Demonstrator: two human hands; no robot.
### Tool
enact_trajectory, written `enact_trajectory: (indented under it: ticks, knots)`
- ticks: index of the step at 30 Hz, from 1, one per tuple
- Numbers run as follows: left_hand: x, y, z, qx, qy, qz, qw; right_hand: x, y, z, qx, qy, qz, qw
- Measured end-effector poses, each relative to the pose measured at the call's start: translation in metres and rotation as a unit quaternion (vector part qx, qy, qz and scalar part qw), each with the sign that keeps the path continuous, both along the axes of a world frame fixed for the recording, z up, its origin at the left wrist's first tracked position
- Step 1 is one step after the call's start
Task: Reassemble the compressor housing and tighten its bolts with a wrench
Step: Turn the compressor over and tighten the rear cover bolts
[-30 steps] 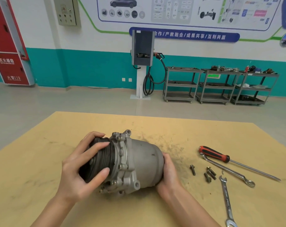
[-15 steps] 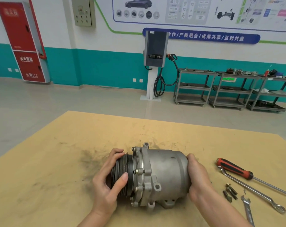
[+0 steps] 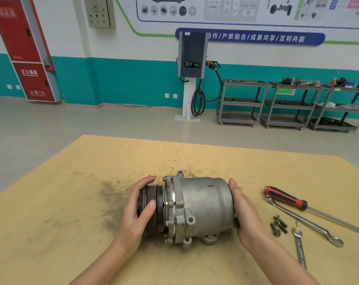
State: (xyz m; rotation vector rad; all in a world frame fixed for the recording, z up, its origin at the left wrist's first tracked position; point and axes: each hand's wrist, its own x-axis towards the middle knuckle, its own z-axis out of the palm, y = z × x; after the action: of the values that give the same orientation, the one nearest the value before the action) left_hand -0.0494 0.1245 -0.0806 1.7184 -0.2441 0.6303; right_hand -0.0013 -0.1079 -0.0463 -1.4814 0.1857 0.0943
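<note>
Grip: the left hand (image 3: 136,215) cups the black grooved pulley (image 3: 152,210), fingers over its top and thumb on its near face; the right hand (image 3: 243,218) is pressed flat against the closed rear end of the compressor housing (image 3: 203,208), fingers loosely wrapped around that end, so the unit is squeezed lengthwise between both hands. Carrier: a tan board (image 3: 61,202), grease-smudged near its middle. Item 1, the compressor, lies on its side at the board's centre, nearer the front edge than the back, pulley toward the left edge, mounting ears down and forward. Item 2, a red-and-black-handled screwdriver (image 3: 285,197), lies toward the right edge, shaft running off to the right. Item 3, a long ring spanner (image 3: 304,222), lies just beside the screwdriver on its near side, ring end toward the front right corner. Item 4, an open-end wrench (image 3: 299,250), lies near the front edge, jaws pointing back. Item 5, a small cluster of loose bolts (image 3: 279,226), rests between the right hand and the spanner. Handling note, by judgement: the halves appear mated but unbolted; press the ends squarely together, check the flange seam closes evenly all round and the bolt holes line up, then start each bolt by finger before any wrench work, tightening crosswise.
</note>
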Motion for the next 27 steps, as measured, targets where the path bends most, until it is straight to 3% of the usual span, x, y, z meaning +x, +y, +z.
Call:
enact_trajectory:
  ticks: [3,7,11,19,27]
  knots:
    - [0.002,0.003,0.023,0.009,0.06,0.008,0.998,-0.011,0.005,-0.005,0.036,-0.001,-0.006,0.999]
    - [0.017,-0.008,0.041,0.111,0.12,0.086,0.983,-0.014,0.013,-0.006,0.071,-0.003,-0.036,0.997]
    - [0.024,-0.017,0.038,0.129,0.16,0.148,0.967,-0.009,0.016,-0.006,0.058,-0.004,-0.093,0.994]
    - [0.023,-0.016,0.038,0.102,0.162,0.182,0.965,-0.004,0.022,0.004,0.062,-0.026,-0.133,0.989]
    - [0.019,-0.016,0.025,-0.049,0.168,0.145,0.974,0.003,0.02,0.027,-0.037,-0.098,-0.117,0.988]
